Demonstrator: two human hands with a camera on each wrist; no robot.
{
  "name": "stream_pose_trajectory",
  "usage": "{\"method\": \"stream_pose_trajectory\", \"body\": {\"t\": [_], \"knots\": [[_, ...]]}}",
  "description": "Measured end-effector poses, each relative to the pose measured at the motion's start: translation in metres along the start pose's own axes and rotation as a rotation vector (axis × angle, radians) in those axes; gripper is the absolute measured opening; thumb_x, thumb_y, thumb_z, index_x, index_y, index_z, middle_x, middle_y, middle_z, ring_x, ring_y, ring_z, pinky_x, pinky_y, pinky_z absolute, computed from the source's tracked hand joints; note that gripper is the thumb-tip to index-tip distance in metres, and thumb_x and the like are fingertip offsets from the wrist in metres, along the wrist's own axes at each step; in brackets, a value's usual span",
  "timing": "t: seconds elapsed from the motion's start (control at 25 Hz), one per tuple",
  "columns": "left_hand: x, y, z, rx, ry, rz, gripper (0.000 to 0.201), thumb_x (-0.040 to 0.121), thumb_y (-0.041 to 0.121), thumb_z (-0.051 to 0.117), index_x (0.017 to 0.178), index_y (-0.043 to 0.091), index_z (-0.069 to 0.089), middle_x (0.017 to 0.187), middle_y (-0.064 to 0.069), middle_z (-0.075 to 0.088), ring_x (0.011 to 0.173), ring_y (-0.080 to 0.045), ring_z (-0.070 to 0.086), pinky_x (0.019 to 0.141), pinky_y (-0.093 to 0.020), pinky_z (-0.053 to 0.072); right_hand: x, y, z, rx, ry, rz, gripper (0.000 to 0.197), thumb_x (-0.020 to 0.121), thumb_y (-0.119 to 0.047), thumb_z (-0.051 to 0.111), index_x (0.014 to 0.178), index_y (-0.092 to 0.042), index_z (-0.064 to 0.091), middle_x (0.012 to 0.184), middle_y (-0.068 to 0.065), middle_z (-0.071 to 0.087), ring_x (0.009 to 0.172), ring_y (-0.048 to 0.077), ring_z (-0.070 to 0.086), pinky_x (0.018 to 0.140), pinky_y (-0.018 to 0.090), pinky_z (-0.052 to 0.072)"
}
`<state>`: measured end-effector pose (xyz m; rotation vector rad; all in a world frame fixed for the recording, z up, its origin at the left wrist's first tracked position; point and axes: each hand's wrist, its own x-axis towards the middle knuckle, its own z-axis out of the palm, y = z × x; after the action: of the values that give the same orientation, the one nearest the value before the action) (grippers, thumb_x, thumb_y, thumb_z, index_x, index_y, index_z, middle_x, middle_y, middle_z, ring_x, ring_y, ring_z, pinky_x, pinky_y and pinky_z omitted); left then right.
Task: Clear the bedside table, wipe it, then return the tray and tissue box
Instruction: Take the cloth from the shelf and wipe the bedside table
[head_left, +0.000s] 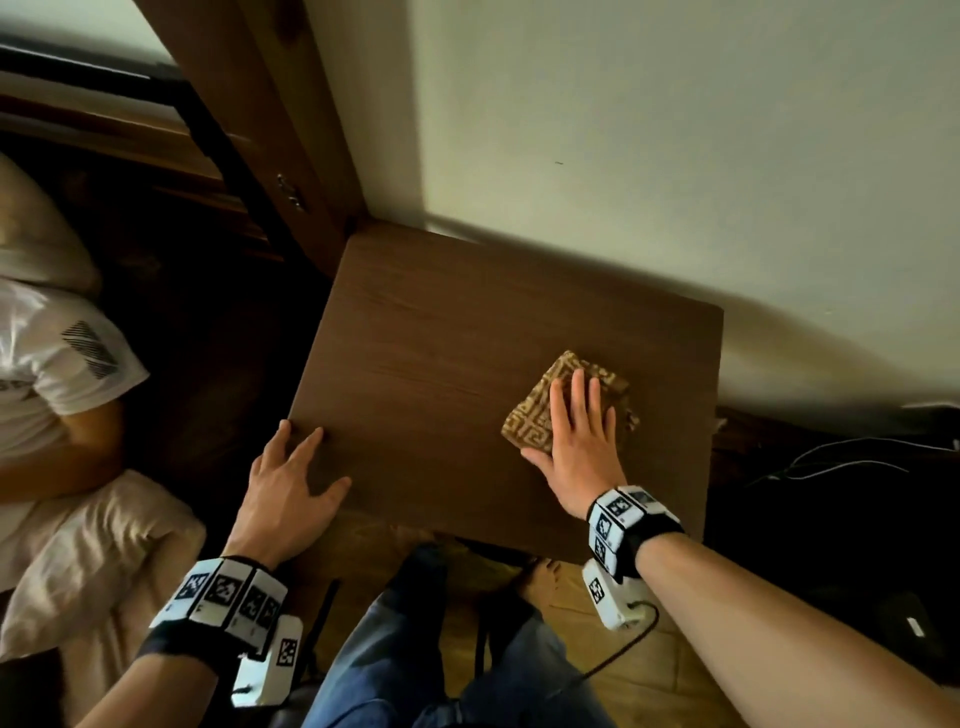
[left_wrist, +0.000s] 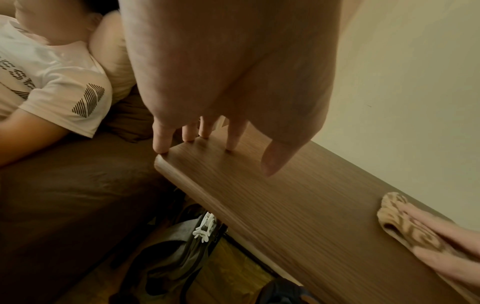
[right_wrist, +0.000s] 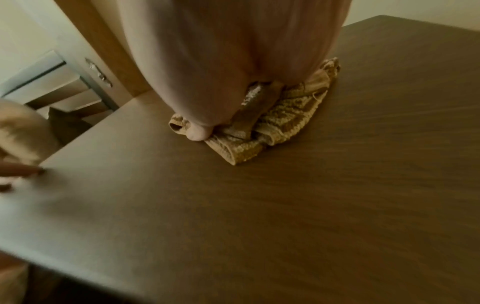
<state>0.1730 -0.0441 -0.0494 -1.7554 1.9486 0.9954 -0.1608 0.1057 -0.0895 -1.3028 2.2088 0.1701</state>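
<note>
The dark wooden bedside table (head_left: 441, 338) (left_wrist: 298, 195) (right_wrist: 285, 205) stands against the wall. A folded brown-and-tan patterned cloth (head_left: 540, 405) (left_wrist: 394, 216) (right_wrist: 285, 115) lies on its right part. My right hand (head_left: 576, 431) (right_wrist: 233, 61) presses flat on the cloth with straight fingers. My left hand (head_left: 291, 483) (left_wrist: 221, 82) rests on the table's front left corner, fingers spread and fingertips (left_wrist: 161, 148) touching the edge. No tray or tissue box is in view.
A person in a white T-shirt (head_left: 57, 353) (left_wrist: 52, 82) lies on the bed with pillows at the left. A wooden bedpost (head_left: 291, 156) rises behind the table. Cables (head_left: 831, 462) lie on the floor at right. A bag (left_wrist: 176, 257) sits under the table.
</note>
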Motion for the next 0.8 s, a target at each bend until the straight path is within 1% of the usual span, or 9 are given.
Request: {"method": "stream_pose_trajectory", "body": {"t": [0.08,0.12,0.2,0.28,0.36,0.48,0.6,0.68,0.8], "knots": [[0.0,0.0,0.0,0.004,0.0,0.003,0.086,0.095,0.055,0.067,0.167,0.034,0.026,0.178,-0.001,0.002,0.161,-0.036,0.01,0.127,-0.054,0.026,-0.024,0.02,0.009,-0.057,-0.043,-0.025,0.098,0.102,-0.068,0.036,0.167,-0.021,-0.02,0.174,0.008,-0.033,0.16,0.031,-0.029,0.131,0.056,-0.002],[0.0,-0.001,0.0,0.004,0.0,0.002,0.086,0.095,0.055,0.067,0.167,0.034,0.026,0.178,-0.001,0.002,0.161,-0.037,0.01,0.127,-0.055,0.026,-0.033,0.035,0.01,-0.063,-0.071,-0.007,0.097,0.102,-0.069,0.033,0.166,-0.023,-0.022,0.173,0.006,-0.035,0.16,0.03,-0.03,0.132,0.055,-0.002],[0.0,-0.001,0.0,-0.007,-0.001,0.005,0.086,0.095,0.056,0.066,0.167,0.034,0.026,0.178,-0.001,0.001,0.161,-0.037,0.009,0.128,-0.055,0.026,-0.037,0.067,0.006,-0.042,-0.086,0.11,0.096,0.102,-0.07,0.03,0.166,-0.022,-0.024,0.173,0.005,-0.036,0.161,0.029,-0.029,0.132,0.054,-0.001],[0.0,-0.001,-0.001,-0.022,-0.007,0.011,0.086,0.095,0.056,0.066,0.167,0.034,0.025,0.178,-0.001,0.0,0.161,-0.037,0.009,0.127,-0.054,0.026,-0.017,0.087,-0.008,-0.004,-0.062,0.262,0.096,0.102,-0.07,0.028,0.167,-0.018,-0.019,0.174,0.009,-0.032,0.162,0.032,-0.024,0.133,0.057,0.002],[0.001,-0.001,-0.001,-0.018,-0.01,0.015,0.086,0.095,0.058,0.065,0.167,0.034,0.025,0.178,-0.001,-0.001,0.161,-0.036,0.008,0.127,-0.053,0.027,0.019,0.084,-0.024,0.032,-0.03,0.345,0.094,0.103,-0.067,0.03,0.169,-0.016,-0.012,0.176,0.011,-0.028,0.163,0.034,-0.021,0.132,0.06,0.002],[0.0,-0.001,-0.002,-0.027,-0.005,0.009,0.086,0.094,0.059,0.064,0.167,0.035,0.024,0.178,0.0,-0.001,0.162,-0.034,0.008,0.128,-0.053,0.027,0.074,0.045,-0.043,0.014,0.048,0.31,0.087,0.105,-0.063,0.031,0.17,-0.021,-0.008,0.177,0.011,-0.025,0.163,0.036,-0.022,0.131,0.061,0.0],[0.0,0.0,-0.002,-0.036,-0.011,0.009,0.086,0.095,0.058,0.065,0.167,0.036,0.023,0.178,0.002,-0.003,0.162,-0.033,0.007,0.127,-0.052,0.029,0.113,-0.02,-0.049,-0.031,0.06,0.156,0.083,0.105,-0.062,0.028,0.169,-0.027,-0.013,0.176,0.009,-0.027,0.162,0.035,-0.026,0.13,0.063,-0.006],[0.001,-0.001,-0.003,-0.039,-0.018,0.016,0.086,0.095,0.058,0.065,0.167,0.036,0.023,0.178,0.003,-0.004,0.162,-0.032,0.006,0.126,-0.052,0.029,0.125,-0.069,-0.048,-0.066,0.057,0.035,0.083,0.105,-0.062,0.028,0.168,-0.028,-0.014,0.176,0.009,-0.028,0.161,0.034,-0.028,0.129,0.064,-0.007],[0.001,-0.001,-0.005,-0.053,-0.029,0.013,0.084,0.095,0.056,0.065,0.167,0.037,0.024,0.178,0.004,-0.004,0.162,-0.031,0.005,0.126,-0.051,0.03,0.12,-0.129,-0.037,-0.121,0.05,-0.135,0.084,0.104,-0.061,0.031,0.169,-0.028,-0.011,0.177,0.009,-0.026,0.161,0.034,-0.028,0.128,0.066,-0.006]]}}
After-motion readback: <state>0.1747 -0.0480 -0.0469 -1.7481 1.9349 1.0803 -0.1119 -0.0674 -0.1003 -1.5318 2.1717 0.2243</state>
